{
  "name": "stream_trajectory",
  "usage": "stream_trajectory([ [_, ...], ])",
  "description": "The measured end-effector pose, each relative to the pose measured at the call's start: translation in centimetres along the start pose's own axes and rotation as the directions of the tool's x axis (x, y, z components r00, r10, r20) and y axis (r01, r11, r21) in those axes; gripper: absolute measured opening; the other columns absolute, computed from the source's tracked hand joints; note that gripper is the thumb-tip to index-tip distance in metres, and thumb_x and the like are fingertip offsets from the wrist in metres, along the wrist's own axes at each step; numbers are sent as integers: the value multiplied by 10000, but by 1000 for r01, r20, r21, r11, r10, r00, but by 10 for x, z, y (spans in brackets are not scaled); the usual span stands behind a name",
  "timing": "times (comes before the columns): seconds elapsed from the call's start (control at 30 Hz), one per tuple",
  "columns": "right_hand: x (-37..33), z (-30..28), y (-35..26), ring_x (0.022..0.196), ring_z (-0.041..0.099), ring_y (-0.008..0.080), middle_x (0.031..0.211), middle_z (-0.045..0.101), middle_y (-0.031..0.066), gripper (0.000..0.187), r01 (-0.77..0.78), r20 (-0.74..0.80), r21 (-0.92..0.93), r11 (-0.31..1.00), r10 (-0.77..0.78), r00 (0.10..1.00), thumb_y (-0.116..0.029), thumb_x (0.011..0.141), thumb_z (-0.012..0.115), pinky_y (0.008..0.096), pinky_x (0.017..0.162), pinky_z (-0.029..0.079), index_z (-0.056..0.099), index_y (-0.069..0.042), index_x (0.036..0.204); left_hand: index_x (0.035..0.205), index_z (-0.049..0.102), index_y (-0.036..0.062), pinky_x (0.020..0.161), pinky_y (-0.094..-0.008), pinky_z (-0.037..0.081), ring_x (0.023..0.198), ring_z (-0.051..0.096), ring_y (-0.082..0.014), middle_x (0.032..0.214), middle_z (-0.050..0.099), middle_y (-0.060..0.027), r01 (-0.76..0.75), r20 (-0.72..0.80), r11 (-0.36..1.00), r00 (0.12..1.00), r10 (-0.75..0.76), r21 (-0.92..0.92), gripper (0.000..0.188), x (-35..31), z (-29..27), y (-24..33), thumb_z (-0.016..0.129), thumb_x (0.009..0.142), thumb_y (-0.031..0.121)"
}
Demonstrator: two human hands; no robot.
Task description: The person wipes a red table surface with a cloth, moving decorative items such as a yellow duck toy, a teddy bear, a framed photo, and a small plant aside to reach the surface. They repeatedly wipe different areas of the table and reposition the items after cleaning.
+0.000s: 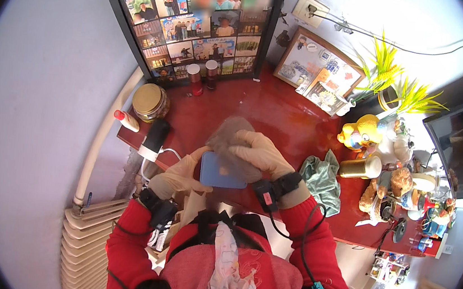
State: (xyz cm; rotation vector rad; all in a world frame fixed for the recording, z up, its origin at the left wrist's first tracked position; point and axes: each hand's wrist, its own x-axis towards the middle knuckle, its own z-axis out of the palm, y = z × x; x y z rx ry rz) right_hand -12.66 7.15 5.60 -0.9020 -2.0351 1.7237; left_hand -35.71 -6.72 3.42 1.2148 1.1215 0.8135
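Over the front of the red desk, my left hand (182, 173), in a pale glove, grips the left side of a flat blue box with rounded corners (218, 178). My right hand (267, 151), gloved too, has its fingers closed on a grey-brown cloth (229, 132). That cloth is blurred and lies against the box's upper right, hiding part of it. What the box contains, if anything, does not show. A crumpled green cloth (322, 182) rests on the desk beside my right wrist.
Left on the desk (280, 113) are a lidded jar (151, 103), a red-capped bottle (127, 120) and a dark bottle (157, 133). Two small red-based bottles (194, 78) stand by the photo frame. Rightward are a yellow toy (361, 133), a gold-coloured canister (360, 167) and crowded figurines.
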Motion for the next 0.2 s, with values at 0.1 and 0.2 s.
stream_trajectory([
  [0.1, 1, 0, -7, 983, 657, 263, 1083, 708, 151, 440, -133, -127, 59, 989, 140, 982, -346, 896, 626, 371, 892, 489, 682, 16, 1141, 1586, 178, 131, 1081, -441, 429, 1351, 451, -273, 1473, 443, -182, -117, -135, 954, 978, 159, 274, 1038, 3, -7, 6, 776, 757, -51],
  [0.2, -16, 4, 6, 1002, 658, 269, 1110, 710, 124, 453, -171, -198, 295, 940, 235, 952, -353, 906, 628, 376, 914, 485, 672, -11, 1200, 1610, 98, 147, 1081, -453, 422, 1379, 420, -270, 1498, 418, -199, -80, -413, 977, 897, 158, 200, 1066, -10, 8, -12, 759, 791, -19],
])
